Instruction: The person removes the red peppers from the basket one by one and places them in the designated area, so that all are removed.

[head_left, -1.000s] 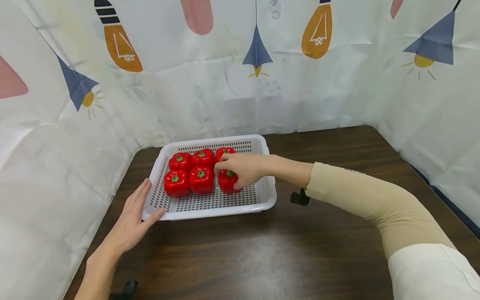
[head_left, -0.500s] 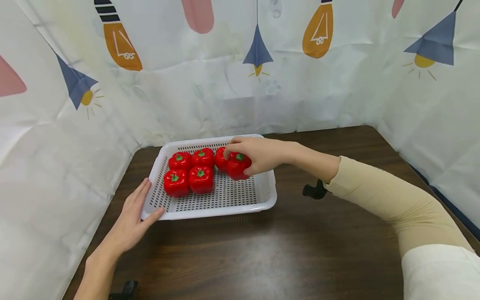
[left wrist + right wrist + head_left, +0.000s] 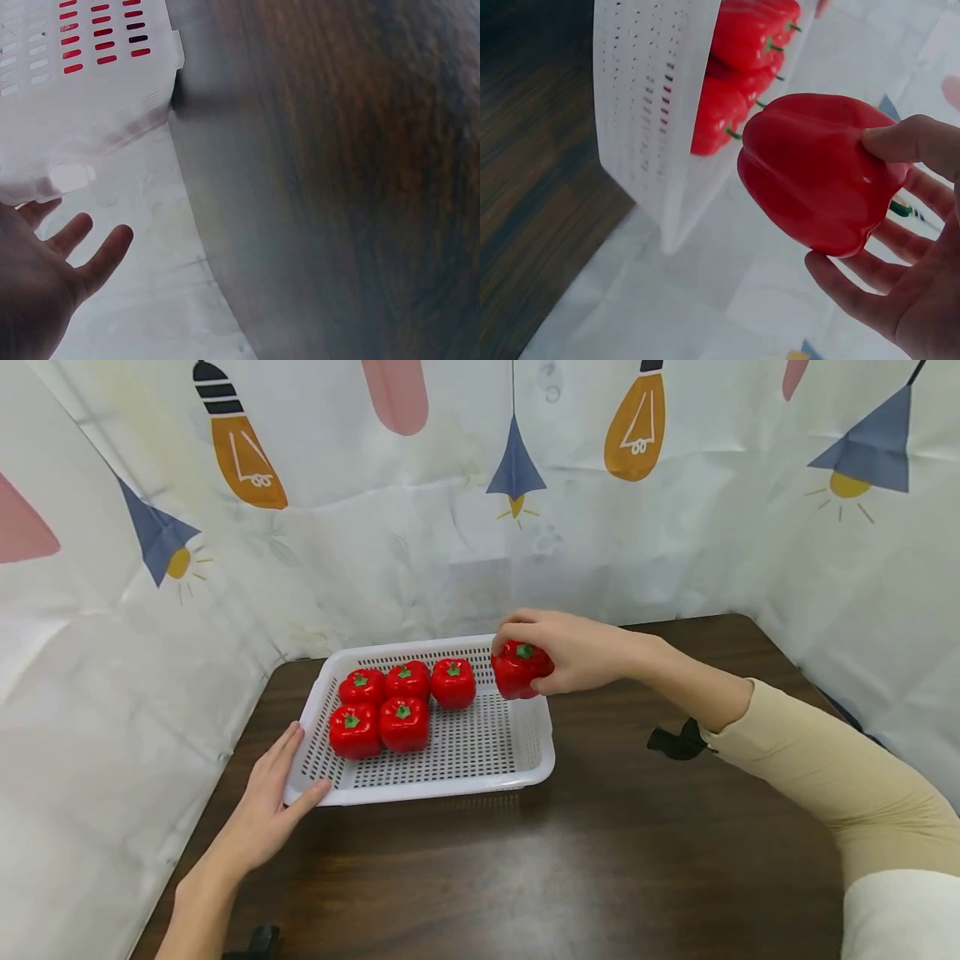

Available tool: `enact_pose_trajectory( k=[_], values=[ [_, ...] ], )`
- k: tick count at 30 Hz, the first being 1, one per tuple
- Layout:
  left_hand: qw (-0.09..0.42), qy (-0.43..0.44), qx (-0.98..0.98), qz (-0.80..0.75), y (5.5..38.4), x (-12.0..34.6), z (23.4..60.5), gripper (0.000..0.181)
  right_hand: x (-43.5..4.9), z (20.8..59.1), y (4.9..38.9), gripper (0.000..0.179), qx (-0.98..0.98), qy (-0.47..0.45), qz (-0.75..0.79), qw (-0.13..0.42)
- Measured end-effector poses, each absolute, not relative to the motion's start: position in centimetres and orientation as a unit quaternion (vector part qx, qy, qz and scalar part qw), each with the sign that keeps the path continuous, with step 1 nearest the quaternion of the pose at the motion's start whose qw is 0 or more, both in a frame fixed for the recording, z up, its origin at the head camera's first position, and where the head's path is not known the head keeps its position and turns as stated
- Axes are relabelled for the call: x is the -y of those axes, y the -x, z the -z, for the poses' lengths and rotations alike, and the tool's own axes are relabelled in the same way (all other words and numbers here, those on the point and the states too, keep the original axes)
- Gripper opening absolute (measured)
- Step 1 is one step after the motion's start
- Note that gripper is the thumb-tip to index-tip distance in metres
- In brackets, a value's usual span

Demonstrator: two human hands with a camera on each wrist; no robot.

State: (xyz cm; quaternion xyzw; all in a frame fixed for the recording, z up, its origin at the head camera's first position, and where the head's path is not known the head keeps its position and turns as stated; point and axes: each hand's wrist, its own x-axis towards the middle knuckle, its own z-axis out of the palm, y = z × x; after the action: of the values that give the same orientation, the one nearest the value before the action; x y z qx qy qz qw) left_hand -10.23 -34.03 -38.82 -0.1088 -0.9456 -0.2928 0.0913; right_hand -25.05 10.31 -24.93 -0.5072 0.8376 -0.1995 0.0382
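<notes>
My right hand (image 3: pixel 573 652) holds a red bell pepper (image 3: pixel 519 670) by its stem end, thumb on the near side and fingers on the other. In the right wrist view this bell pepper (image 3: pixel 821 172) hangs clear above the basket's rim. Below it stands a white perforated plastic basket (image 3: pixel 450 789), where several more red bell peppers (image 3: pixel 405 724) sit grouped toward the left with green stems up. At the basket's left front corner rests my left hand (image 3: pixel 258 806), fingers straight along the left side and thumb on the front rim. The left wrist view shows its fingers (image 3: pixel 105 259) spread.
The basket stands at the back left of a dark wood-grain table (image 3: pixel 570 860). Behind and beside the table hangs a white curtain (image 3: pixel 360 560) printed with lamps and bulbs. A black strap piece (image 3: pixel 677 741) shows at my right forearm.
My right hand has lifted the bell pepper out of the front row and carried it up and right, to the basket's back right corner. The left hand keeps its place.
</notes>
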Motion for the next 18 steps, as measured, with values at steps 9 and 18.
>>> enact_pose_trajectory(
  k=[9, 18],
  values=[
    [0.091, 0.104, 0.947, 0.291, 10.2, 34.0, 39.0, 0.090, -13.7, 25.4, 25.3, 0.053, -0.843, 0.478, 0.245, 0.025],
    [0.084, 0.096, 0.949, 0.290, 10.1, 34.0, 39.0, 0.090, -16.6, 27.4, 26.2, 0.049, -0.851, 0.453, 0.265, 0.025]
  ],
)
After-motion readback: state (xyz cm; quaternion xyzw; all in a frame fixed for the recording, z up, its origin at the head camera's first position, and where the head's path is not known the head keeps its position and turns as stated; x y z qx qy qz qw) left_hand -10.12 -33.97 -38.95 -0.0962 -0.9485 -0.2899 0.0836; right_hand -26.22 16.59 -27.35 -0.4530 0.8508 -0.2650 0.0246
